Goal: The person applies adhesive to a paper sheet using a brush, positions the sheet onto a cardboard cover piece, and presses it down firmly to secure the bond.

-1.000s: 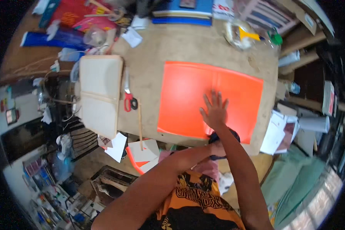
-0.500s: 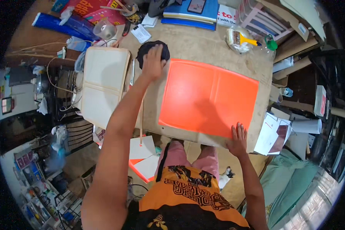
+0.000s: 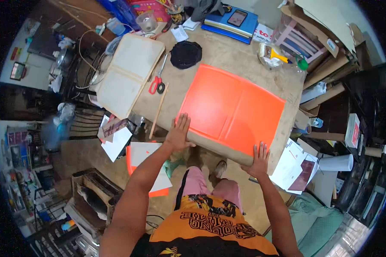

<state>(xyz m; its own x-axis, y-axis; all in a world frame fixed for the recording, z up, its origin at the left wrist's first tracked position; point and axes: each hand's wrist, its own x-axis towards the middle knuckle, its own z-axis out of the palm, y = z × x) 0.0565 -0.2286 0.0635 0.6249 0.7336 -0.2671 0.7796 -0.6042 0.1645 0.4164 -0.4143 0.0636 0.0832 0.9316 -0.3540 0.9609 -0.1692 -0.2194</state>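
While both hands point(image 3: 178, 135) press orange sheet point(image 3: 231, 109), clear tub point(image 3: 273, 55) holds yellow item.

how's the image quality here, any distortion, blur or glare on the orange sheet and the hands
Head view: strong fisheye, so the table edge bows and the corners go black. The orange sheet is evenly lit and sharp, with no glare, only faint fold lines. Left hand and right hand are crisp, without motion blur. The floor clutter at the left rim is softer and dimmer.

Plain orange sheet point(image 3: 231, 109), red-handled scissors point(image 3: 157, 83)
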